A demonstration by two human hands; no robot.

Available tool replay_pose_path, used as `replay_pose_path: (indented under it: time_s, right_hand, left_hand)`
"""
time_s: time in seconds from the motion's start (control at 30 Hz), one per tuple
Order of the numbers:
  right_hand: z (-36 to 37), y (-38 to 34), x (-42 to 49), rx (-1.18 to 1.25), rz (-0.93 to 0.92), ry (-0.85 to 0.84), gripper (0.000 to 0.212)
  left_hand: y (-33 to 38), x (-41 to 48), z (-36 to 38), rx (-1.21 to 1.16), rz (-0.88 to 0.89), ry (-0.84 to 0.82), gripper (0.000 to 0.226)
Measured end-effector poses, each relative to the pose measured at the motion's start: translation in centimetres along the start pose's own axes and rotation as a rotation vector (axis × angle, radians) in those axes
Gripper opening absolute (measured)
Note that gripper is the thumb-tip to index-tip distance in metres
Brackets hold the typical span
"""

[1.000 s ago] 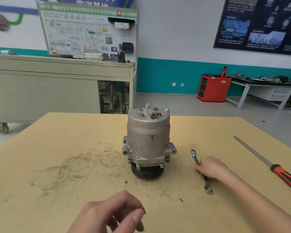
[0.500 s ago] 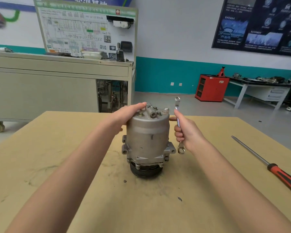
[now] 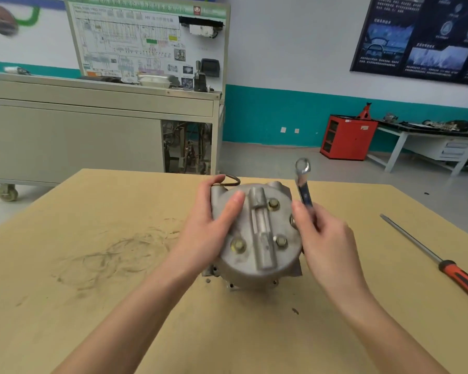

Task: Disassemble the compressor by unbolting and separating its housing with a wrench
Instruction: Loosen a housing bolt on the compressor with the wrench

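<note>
bracing the compressor [image 3: 257,238] where it stands mid-table [image 3: 119,306], the left hand [image 3: 211,233] wraps its rim, thumb on top; the right hand [image 3: 324,238] grips the wrench [image 3: 303,184], ring end up, clear of the metal. best bet: seat that ring fully over a bolt [image 3: 273,203] before pulling, left grip firm.

Now compressor [image 3: 257,255] tipped twd camera, L hand [image 3: 206,238] grips it, R hand [image 3: 327,244] lifted wrench [image 3: 302,184] off table [image 3: 92,306].
</note>
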State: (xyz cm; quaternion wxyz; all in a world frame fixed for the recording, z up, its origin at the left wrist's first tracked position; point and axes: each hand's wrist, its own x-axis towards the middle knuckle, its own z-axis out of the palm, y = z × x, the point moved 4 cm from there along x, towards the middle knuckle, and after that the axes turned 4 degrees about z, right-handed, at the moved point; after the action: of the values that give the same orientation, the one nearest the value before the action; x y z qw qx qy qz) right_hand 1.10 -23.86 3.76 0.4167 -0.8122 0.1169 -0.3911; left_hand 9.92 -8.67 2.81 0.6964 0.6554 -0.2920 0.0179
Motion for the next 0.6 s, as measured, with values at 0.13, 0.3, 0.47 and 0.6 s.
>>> replay_pose_path:
  time_s: [0.13, 0.3, 0.47, 0.6]
  right_hand:
    - [-1.0, -0.5, -6.5, -0.059, -0.118, -0.009, 0.022]
    - [-1.6, 1.7, -13.5, -0.097, -0.097, 0.017, 0.044]
    - [-0.3, 3.2, -14.4, 0.387, 0.270, -0.179, 0.045]
    - [-1.2, 4.0, -15.4, 0.094, 0.131, -0.219, 0.019]
  left_hand:
    - [-0.3, -5.1, -0.5, 0.023, 0.181, -0.014, 0.056]
    - [-1.4, -10.7, -0.6, 0.145, 0.413, -0.084, 0.064]
    - [-2.7, -12.6, -0.2, 0.128, 0.526, -0.111, 0.067]
    - [-3.0, -12.6, -0.2, 0.212, 0.584, -0.102, 0.069]
